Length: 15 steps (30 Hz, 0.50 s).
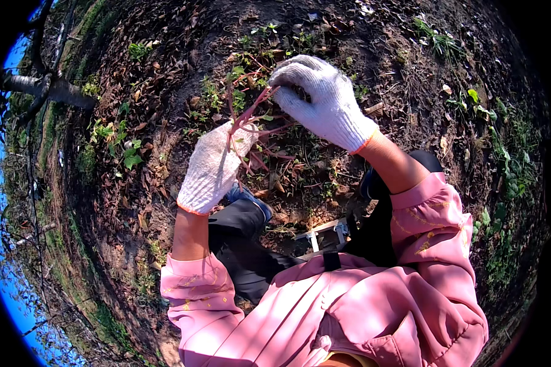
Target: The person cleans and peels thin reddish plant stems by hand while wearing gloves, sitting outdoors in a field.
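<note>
My left hand (pixel 218 160), in a white knit work glove with an orange-edged cuff, is closed around a clump of reddish plant stems (pixel 244 120). The stems branch out above and to the right of that fist, and a few small green leaves show among them. My right hand (pixel 323 94), gloved the same way, is up and to the right. Its thumb and fingertips pinch the upper end of one thick red stem. Both hands are above soil (pixel 202 87) strewn with dry leaves and low green weeds. The left fingers are largely hidden behind the glove's back and the stems.
A blue shoe (pixel 252 204) is below my left hand. Between my legs stands a low frame with pale bars (pixel 321 236), perhaps part of a stool. A tree branch (pixel 50 89) juts in at the left. Leafy green plants (pixel 509 169) grow along the right.
</note>
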Each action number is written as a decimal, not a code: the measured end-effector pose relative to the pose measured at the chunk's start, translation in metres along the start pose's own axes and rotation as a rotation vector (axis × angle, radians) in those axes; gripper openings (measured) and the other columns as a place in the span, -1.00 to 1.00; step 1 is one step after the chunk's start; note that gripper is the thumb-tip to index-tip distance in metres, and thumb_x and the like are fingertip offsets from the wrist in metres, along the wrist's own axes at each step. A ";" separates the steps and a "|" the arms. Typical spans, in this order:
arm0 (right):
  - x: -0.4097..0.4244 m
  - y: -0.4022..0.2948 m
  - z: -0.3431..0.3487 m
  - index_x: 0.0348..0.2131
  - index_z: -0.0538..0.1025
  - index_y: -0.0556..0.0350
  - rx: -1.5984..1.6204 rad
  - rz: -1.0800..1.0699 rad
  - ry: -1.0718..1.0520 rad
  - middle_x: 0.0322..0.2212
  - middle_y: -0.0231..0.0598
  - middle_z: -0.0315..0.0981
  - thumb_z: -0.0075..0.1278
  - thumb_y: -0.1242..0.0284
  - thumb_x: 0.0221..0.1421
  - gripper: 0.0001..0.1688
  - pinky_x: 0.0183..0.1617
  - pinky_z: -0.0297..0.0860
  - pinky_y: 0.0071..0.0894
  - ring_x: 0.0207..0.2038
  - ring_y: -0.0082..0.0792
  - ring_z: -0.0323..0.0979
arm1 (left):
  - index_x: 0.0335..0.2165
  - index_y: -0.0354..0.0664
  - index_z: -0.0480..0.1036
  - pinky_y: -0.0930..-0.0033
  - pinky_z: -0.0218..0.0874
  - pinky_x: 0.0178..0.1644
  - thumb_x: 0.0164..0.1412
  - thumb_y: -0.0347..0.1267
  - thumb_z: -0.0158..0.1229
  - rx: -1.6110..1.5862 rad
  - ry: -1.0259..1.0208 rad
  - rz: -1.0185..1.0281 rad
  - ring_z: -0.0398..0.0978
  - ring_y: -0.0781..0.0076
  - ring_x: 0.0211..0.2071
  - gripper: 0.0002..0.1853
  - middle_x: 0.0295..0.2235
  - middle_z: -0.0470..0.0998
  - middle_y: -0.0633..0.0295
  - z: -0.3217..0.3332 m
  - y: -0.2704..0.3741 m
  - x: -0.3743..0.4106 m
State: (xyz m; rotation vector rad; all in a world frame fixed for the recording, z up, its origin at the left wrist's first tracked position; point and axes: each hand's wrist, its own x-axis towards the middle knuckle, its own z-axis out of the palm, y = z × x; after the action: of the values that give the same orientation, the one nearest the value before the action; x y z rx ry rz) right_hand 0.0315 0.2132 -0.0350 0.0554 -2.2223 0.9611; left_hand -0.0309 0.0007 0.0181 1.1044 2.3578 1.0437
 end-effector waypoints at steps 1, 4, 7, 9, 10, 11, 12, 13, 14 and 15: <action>0.000 0.002 0.000 -0.34 0.58 0.04 0.073 0.063 0.009 -0.36 -0.23 0.50 0.13 0.32 -0.01 -0.77 -0.18 0.42 -0.25 -0.27 -0.14 0.48 | -0.19 -0.29 0.51 0.31 0.31 -0.32 0.26 -0.25 0.08 0.031 0.000 0.017 0.56 0.18 -0.38 -0.69 -0.38 0.59 0.04 0.000 0.001 0.000; -0.001 -0.001 -0.001 -0.31 0.58 0.11 0.250 0.261 -0.014 -0.37 -0.18 0.50 0.12 0.31 0.02 -0.73 -0.17 0.42 -0.30 -0.29 -0.18 0.51 | -0.20 -0.27 0.51 0.31 0.31 -0.33 0.26 -0.25 0.09 0.127 0.007 0.064 0.55 0.19 -0.39 -0.70 -0.40 0.58 0.04 0.001 -0.005 0.002; -0.001 0.004 0.002 -0.28 0.57 0.16 0.431 0.497 0.019 -0.40 -0.21 0.53 0.09 0.34 0.06 -0.72 -0.21 0.40 -0.45 -0.34 -0.44 0.49 | -0.20 -0.26 0.52 0.32 0.31 -0.32 0.25 -0.25 0.10 0.122 0.008 0.047 0.55 0.21 -0.39 -0.70 -0.40 0.59 0.04 0.002 -0.009 0.002; 0.005 0.020 -0.003 -0.27 0.57 0.18 0.462 0.575 0.141 -0.40 -0.26 0.56 0.07 0.35 0.07 -0.72 -0.22 0.39 -0.50 -0.37 -0.50 0.47 | -0.19 -0.26 0.52 0.33 0.31 -0.31 0.25 -0.25 0.10 0.117 0.003 0.076 0.55 0.25 -0.38 -0.70 -0.39 0.59 0.06 -0.002 -0.007 0.000; 0.008 0.028 -0.008 -0.27 0.57 0.15 0.426 0.569 0.108 -0.37 -0.26 0.56 0.08 0.34 0.06 -0.72 -0.19 0.40 -0.48 -0.33 -0.47 0.48 | -0.19 -0.26 0.52 0.34 0.31 -0.30 0.25 -0.25 0.10 0.092 0.007 0.078 0.55 0.27 -0.37 -0.70 -0.38 0.60 0.08 -0.003 -0.007 -0.001; 0.009 0.032 -0.011 -0.26 0.57 0.12 0.391 0.563 0.076 -0.34 -0.27 0.56 0.08 0.33 0.06 -0.72 -0.16 0.40 -0.47 -0.30 -0.45 0.50 | -0.18 -0.26 0.52 0.35 0.31 -0.29 0.25 -0.26 0.10 0.023 0.025 0.054 0.55 0.29 -0.36 -0.70 -0.37 0.60 0.09 -0.003 -0.008 -0.002; 0.008 0.030 -0.010 -0.25 0.58 0.07 0.219 0.412 0.112 -0.28 -0.26 0.54 0.08 0.33 0.05 -0.73 -0.13 0.41 -0.42 -0.25 -0.36 0.51 | -0.17 -0.26 0.52 0.36 0.31 -0.29 0.25 -0.27 0.10 -0.006 0.034 0.025 0.55 0.32 -0.35 -0.70 -0.36 0.61 0.10 -0.003 -0.009 -0.002; 0.006 0.025 -0.008 -0.25 0.58 0.02 0.048 0.260 0.147 -0.22 -0.24 0.52 0.08 0.34 0.04 -0.74 -0.09 0.41 -0.37 -0.19 -0.27 0.51 | -0.16 -0.27 0.52 0.38 0.31 -0.28 0.25 -0.27 0.10 -0.036 0.045 -0.001 0.55 0.34 -0.34 -0.70 -0.35 0.61 0.12 -0.003 -0.009 -0.002; 0.005 0.019 -0.008 -0.23 0.59 -0.06 0.035 0.206 0.088 -0.13 -0.24 0.47 0.10 0.32 0.03 -0.73 -0.02 0.40 -0.29 -0.10 -0.14 0.47 | -0.15 -0.27 0.52 0.40 0.31 -0.27 0.25 -0.28 0.10 -0.027 0.046 -0.032 0.55 0.37 -0.33 -0.70 -0.34 0.61 0.13 -0.004 -0.010 0.000; 0.003 0.012 -0.009 -0.25 0.60 -0.04 0.174 0.213 -0.005 -0.18 -0.27 0.49 0.12 0.30 0.02 -0.74 -0.03 0.41 -0.29 -0.13 -0.19 0.49 | -0.14 -0.27 0.52 0.41 0.31 -0.27 0.26 -0.29 0.10 -0.022 0.046 -0.066 0.55 0.41 -0.32 -0.70 -0.33 0.61 0.15 -0.004 -0.012 0.000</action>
State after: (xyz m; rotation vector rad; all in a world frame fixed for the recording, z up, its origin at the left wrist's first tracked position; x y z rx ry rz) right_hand 0.0310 0.2281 -0.0360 -0.1014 -2.1755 1.2702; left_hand -0.0398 -0.0062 0.0117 0.9980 2.3951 1.0800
